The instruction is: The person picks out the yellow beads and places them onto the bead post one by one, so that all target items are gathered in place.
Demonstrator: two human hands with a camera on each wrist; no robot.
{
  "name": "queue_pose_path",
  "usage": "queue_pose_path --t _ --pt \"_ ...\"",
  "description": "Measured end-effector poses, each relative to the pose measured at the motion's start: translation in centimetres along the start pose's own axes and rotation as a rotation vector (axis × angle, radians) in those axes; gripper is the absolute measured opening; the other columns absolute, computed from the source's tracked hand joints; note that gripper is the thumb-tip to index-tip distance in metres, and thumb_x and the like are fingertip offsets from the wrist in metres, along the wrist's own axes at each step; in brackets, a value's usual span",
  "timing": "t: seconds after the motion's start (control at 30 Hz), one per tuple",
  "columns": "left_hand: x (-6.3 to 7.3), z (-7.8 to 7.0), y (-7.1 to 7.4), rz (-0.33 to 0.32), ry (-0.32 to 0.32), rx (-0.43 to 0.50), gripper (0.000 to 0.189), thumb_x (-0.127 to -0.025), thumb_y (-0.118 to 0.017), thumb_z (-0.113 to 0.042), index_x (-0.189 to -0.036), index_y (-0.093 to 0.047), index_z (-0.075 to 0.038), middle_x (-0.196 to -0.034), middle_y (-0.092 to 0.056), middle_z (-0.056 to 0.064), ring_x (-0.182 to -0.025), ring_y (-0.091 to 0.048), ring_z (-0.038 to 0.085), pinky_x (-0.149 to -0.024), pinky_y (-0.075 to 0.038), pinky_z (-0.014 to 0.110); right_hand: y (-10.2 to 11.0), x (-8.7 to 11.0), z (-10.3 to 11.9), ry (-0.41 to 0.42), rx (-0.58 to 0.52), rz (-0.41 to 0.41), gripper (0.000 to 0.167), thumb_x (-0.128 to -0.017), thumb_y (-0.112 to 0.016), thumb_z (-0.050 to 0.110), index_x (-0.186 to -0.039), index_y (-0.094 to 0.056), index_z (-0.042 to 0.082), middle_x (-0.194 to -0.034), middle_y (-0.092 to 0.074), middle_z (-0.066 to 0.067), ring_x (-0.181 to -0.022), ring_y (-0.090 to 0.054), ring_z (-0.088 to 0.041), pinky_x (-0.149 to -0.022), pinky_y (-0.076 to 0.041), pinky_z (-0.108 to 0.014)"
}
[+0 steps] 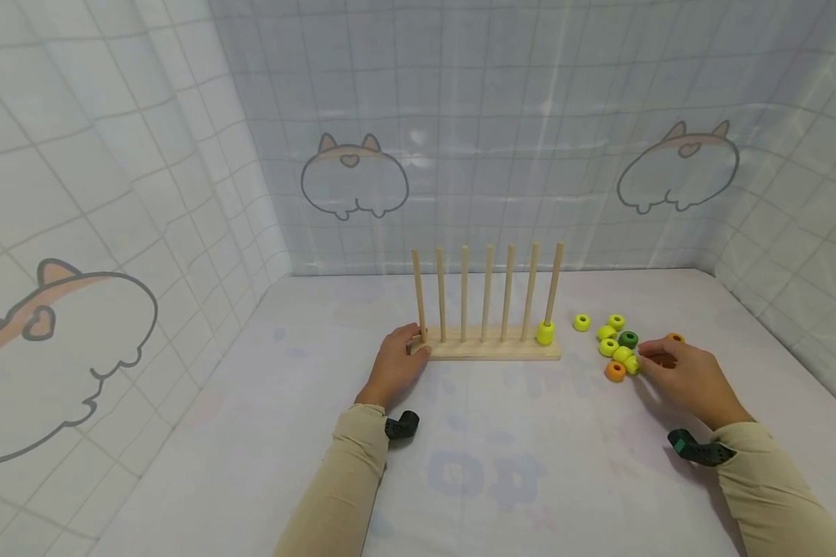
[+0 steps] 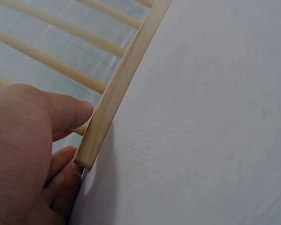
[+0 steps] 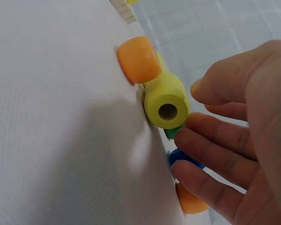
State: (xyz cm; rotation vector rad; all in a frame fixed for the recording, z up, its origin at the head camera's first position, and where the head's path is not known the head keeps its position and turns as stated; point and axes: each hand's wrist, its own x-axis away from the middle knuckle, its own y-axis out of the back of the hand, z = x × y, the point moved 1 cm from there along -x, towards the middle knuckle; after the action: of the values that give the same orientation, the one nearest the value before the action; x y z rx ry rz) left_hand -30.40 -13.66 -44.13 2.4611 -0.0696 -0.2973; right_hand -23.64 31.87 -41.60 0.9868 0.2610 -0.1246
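A wooden peg stand (image 1: 488, 352) with several upright rods stands on the table, one yellow bead (image 1: 545, 333) on its rightmost rod. My left hand (image 1: 395, 367) grips the left end of the base, thumb over the top, other fingers around the end. To the right of the stand lies a cluster of loose beads. My right hand (image 1: 690, 379) reaches over it, thumb and fingers apart beside a yellow bead (image 3: 166, 105); whether a fingertip touches it I cannot tell. Close by are an orange bead (image 1: 615, 371) and a green bead (image 1: 628, 339).
A blue bead (image 3: 185, 158) and another orange bead (image 3: 191, 199) lie behind my right fingers. One yellow bead (image 1: 581, 322) sits apart, nearer the stand. Tile-patterned curtain walls (image 1: 488, 155) surround the white tabletop (image 1: 488, 433) at the back and both sides.
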Motion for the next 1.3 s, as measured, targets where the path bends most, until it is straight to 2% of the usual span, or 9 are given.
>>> queue_pose_path --t 0.57,0.97,1.1,1.3 --pt "-0.08 0.05 -0.02 -0.012 -0.009 0.004 0.046 -0.095 -0.066 -0.017 -0.137 -0.059 -0.001 -0.148 -0.049 0.017 -0.139 -0.042 0.034 -0.112 -0.038 0.045 -0.59 -0.14 -0.21 -0.007 0.009 0.078 0.039 -0.096 -0.068 0.025 -0.119 -0.066 -0.006 -0.105 -0.070 -0.020 -0.096 -0.067 -0.037 -0.073 -0.057 -0.045" --pt "-0.07 0.24 -0.11 -0.009 -0.020 0.010 0.046 -0.095 -0.067 -0.015 -0.138 -0.059 -0.001 -0.147 -0.049 0.018 -0.136 -0.045 0.035 -0.109 -0.042 0.045 -0.49 -0.11 0.33 -0.056 0.009 0.124 0.045 -0.094 -0.070 0.027 -0.121 -0.063 -0.008 -0.108 -0.069 -0.024 -0.099 -0.065 -0.040 -0.077 -0.056 -0.051" --pt "-0.11 0.25 -0.08 -0.009 -0.027 0.018 0.044 -0.095 -0.066 -0.015 -0.136 -0.060 -0.001 -0.148 -0.049 0.019 -0.136 -0.045 0.035 -0.108 -0.043 0.045 -0.49 -0.08 0.25 -0.053 0.014 0.113 0.044 -0.094 -0.070 0.028 -0.120 -0.064 -0.007 -0.107 -0.069 -0.023 -0.098 -0.065 -0.039 -0.077 -0.056 -0.051" --pt "-0.12 0.20 -0.05 -0.007 -0.037 0.010 0.043 -0.095 -0.066 -0.015 -0.136 -0.061 -0.001 -0.147 -0.049 0.018 -0.136 -0.045 0.035 -0.108 -0.043 0.045 -0.43 -0.05 -0.11 -0.040 -0.001 0.080 0.043 -0.096 -0.069 0.032 -0.118 -0.067 -0.004 -0.106 -0.070 -0.019 -0.096 -0.065 -0.035 -0.073 -0.054 -0.041"
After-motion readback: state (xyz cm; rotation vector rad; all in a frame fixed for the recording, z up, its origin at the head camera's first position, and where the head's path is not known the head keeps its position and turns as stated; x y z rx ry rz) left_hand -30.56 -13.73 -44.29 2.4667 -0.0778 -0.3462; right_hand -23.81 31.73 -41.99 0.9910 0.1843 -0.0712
